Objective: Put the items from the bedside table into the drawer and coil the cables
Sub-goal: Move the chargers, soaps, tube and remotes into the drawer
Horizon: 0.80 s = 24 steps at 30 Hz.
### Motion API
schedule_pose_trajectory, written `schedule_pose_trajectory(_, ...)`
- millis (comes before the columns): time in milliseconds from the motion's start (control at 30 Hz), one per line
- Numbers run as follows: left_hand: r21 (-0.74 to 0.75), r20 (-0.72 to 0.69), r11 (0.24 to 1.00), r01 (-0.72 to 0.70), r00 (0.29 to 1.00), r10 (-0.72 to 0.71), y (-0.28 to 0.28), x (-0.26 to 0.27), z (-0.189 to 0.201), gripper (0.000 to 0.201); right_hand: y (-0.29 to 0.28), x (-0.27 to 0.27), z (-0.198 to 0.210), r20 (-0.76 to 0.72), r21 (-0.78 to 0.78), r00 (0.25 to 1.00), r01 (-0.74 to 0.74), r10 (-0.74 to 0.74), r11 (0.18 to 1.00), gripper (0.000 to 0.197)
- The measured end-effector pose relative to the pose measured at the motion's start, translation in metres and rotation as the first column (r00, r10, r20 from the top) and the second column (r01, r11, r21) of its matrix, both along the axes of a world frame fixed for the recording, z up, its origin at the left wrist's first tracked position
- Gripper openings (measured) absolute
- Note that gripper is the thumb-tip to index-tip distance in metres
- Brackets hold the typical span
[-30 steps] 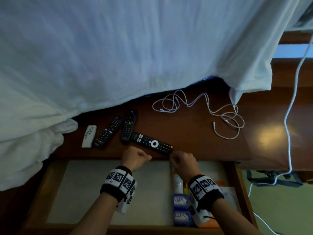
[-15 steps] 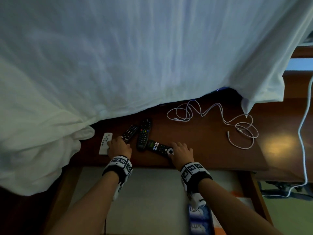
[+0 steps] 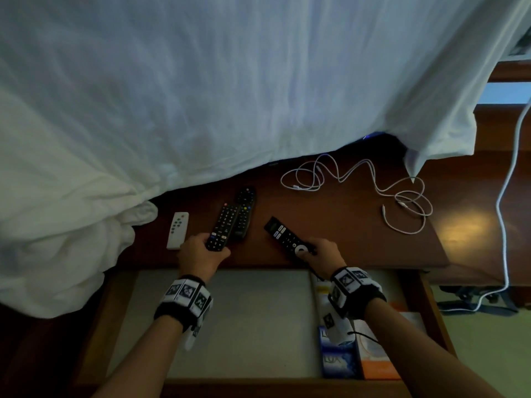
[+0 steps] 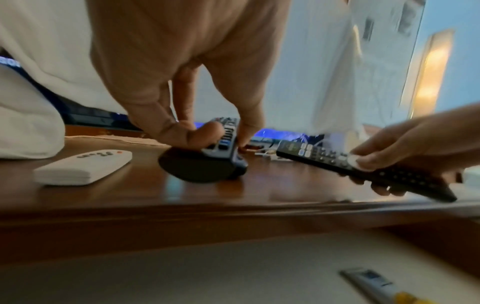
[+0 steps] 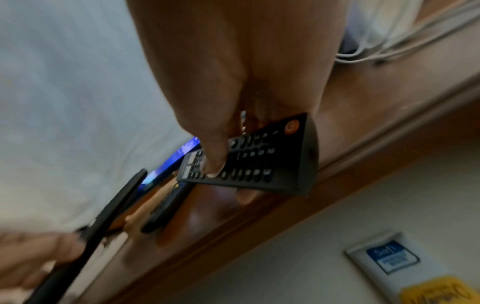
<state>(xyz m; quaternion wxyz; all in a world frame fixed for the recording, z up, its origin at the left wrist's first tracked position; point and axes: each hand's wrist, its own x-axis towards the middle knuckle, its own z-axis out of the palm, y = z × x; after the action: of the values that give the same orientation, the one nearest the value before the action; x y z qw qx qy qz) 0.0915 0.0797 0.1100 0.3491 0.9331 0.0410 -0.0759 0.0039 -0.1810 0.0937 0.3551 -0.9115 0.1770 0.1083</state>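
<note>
Both forearms reach forward, left hand and right hand each curled in a thumb-on-top grip.

A bedroom, likely in a hotel: a rumpled white bed sheet hangs over a polished dark wooden bedside surface. Remote controls and a loose white charging cable lie there, above an open wooden drawer holding blue boxed soap bars.

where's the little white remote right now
In the head view the white remote lies on the bedside table, near its left end, just left of the left hand and beside the bunched white bedding.
</note>
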Motion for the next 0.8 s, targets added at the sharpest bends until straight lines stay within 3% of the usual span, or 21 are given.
schedule_pose_trajectory(100, -0.191, -0.087, 0.979, 0.072, 0.992, -0.09, 0.005, -0.031, -0.001, 0.044, -0.008, -0.02, 0.006, -0.004, 0.203, 0.999, 0.05, -0.05, 0.978, 0.022)
schedule_pose_trajectory(200, -0.271, -0.222, 0.951, 0.15, 0.951, -0.213, 0.012, -0.053, -0.013, 0.043, -0.014, -0.037, 0.002, -0.056, 0.318, 0.996, 0.081, -0.067, 0.945, 0.021)
schedule_pose_trajectory(333, -0.312, -0.426, 0.908, 0.279, 0.813, -0.397, 0.013, -0.076, -0.028, 0.034, -0.015, -0.056, -0.005, -0.121, 0.4, 0.988, 0.134, -0.093, 0.907, 0.021)
schedule_pose_trajectory(400, -0.261, -0.494, 0.893, 0.368, 0.743, -0.451, 0.01, -0.085, -0.038, 0.036, -0.014, -0.064, -0.009, -0.147, 0.409, 0.984, 0.157, -0.105, 0.899, 0.022)
schedule_pose_trajectory(533, -0.053, -0.579, 0.844, 0.534, 0.672, -0.462, -0.002, -0.104, -0.066, 0.051, -0.013, -0.076, -0.022, -0.175, 0.411, 0.979, 0.168, -0.103, 0.896, 0.029)
schedule_pose_trajectory(633, -0.007, -0.648, 0.797, 0.604, 0.605, -0.464, -0.011, -0.119, -0.083, 0.055, -0.013, -0.082, -0.022, -0.207, 0.439, 0.975, 0.163, -0.078, 0.884, 0.028)
schedule_pose_trajectory(800, -0.011, -0.694, 0.789, 0.614, 0.563, -0.449, -0.015, -0.131, -0.098, 0.062, -0.017, -0.089, -0.02, -0.252, 0.288, 0.96, -0.047, 0.123, 0.957, 0.028)
